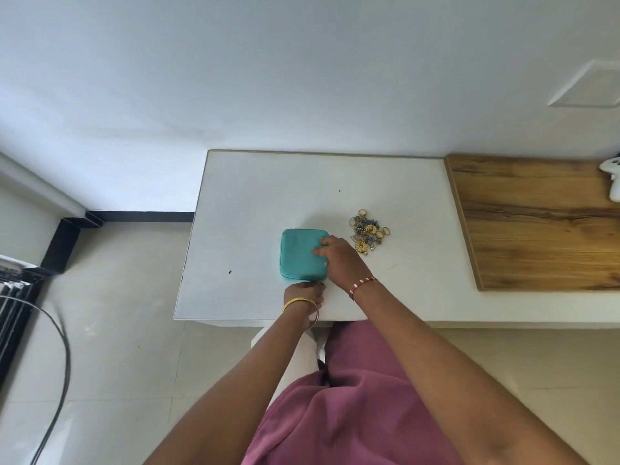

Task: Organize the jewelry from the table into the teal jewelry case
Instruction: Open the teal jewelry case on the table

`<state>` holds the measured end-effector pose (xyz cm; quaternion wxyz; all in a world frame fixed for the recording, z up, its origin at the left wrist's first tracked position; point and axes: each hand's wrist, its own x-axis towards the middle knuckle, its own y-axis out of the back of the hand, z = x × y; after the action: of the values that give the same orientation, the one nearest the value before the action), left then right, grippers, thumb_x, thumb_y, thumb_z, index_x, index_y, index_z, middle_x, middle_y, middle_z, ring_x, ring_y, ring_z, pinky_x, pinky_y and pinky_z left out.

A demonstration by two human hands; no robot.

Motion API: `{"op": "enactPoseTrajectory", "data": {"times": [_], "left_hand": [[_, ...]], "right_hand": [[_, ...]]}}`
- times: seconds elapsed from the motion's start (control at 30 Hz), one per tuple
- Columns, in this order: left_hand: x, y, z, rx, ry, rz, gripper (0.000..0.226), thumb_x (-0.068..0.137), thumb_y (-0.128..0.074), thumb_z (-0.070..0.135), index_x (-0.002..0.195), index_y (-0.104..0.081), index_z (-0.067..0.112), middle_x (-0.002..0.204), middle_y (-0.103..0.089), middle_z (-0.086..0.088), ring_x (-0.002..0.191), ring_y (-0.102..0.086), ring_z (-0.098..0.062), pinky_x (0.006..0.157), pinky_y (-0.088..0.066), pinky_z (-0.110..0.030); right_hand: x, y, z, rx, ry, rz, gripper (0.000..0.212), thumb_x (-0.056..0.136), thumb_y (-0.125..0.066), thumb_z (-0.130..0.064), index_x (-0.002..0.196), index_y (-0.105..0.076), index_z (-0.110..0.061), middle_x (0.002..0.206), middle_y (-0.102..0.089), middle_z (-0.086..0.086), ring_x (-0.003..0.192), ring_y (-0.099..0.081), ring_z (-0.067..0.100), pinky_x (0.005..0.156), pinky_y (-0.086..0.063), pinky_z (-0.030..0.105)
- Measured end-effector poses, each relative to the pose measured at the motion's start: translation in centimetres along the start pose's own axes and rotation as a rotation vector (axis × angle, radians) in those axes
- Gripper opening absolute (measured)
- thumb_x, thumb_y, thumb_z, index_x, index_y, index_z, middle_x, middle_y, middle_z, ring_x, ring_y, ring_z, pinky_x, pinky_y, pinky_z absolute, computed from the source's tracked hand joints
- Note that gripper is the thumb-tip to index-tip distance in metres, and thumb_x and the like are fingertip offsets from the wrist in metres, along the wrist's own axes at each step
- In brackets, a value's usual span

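The teal jewelry case (298, 253) lies closed near the front of the white table (268, 189). My right hand (339, 260) holds its right side, with the fingers bent over the lid and the thumb against the side wall. My left hand (303, 292) is at the case's near edge, fingers curled and pinching there; what exactly they pinch is hidden. A small heap of jewelry (367, 234), with gold rings, flower-shaped earrings and beaded pieces, lies on the table just right of the case.
A wooden board (536, 223) covers the surface to the right, with a white object (612, 179) at its far edge. A black cable (63, 347) loops over the tiled floor at the left. The wall runs behind the table.
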<state>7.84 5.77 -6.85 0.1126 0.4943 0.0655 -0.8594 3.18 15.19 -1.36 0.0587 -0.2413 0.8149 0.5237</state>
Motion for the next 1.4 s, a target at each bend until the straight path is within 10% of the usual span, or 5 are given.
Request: {"op": "enactPoseTrajectory", "data": {"times": [0.2,0.4,0.67,1.4], "left_hand": [[0.0,-0.1,0.3,0.304,-0.178,0.154,0.031,0.073,-0.072,0.029,0.087,-0.070,0.002,0.092,-0.071,-0.019,0.090,-0.066,-0.034,0.086,-0.054,-0.038],[-0.6,0.8,0.5,0.551,-0.323,0.147,0.022,0.079,-0.060,0.020,0.073,-0.069,0.001,0.080,-0.070,-0.020,0.082,-0.066,-0.036,0.082,-0.054,-0.041],[-1.4,5.0,1.9,1.066,-0.587,0.259,0.027,0.091,-0.049,0.021,0.099,-0.069,0.004,0.103,-0.068,-0.017,0.100,-0.058,-0.034,0.078,-0.042,-0.033],[3.6,4.7,11.7,1.185,-0.716,0.329,0.024,0.086,-0.050,0.003,0.101,-0.067,0.007,0.110,-0.064,-0.018,0.103,-0.057,-0.036,0.083,-0.045,-0.035]], "right_hand": [[-0.1,-0.3,0.1,-0.001,0.001,0.000,0.046,0.090,-0.040,0.002,0.134,-0.046,-0.010,0.146,-0.035,0.012,0.135,-0.029,0.026,0.113,-0.022,0.028],[-0.1,-0.3,0.1,-0.028,0.001,-0.020,0.043,0.093,-0.039,-0.002,0.135,-0.044,-0.009,0.146,-0.033,0.013,0.136,-0.029,0.027,0.113,-0.022,0.029],[-0.5,0.1,0.0,-0.191,0.066,-0.051,0.048,0.095,-0.036,-0.001,0.140,-0.036,-0.014,0.147,-0.028,0.012,0.134,-0.027,0.029,0.106,-0.035,0.037],[-0.9,0.0,0.7,-0.249,0.165,-0.057,0.058,0.091,-0.034,0.004,0.145,-0.025,-0.016,0.155,-0.012,0.010,0.142,-0.013,0.022,0.110,-0.029,0.033]]}}
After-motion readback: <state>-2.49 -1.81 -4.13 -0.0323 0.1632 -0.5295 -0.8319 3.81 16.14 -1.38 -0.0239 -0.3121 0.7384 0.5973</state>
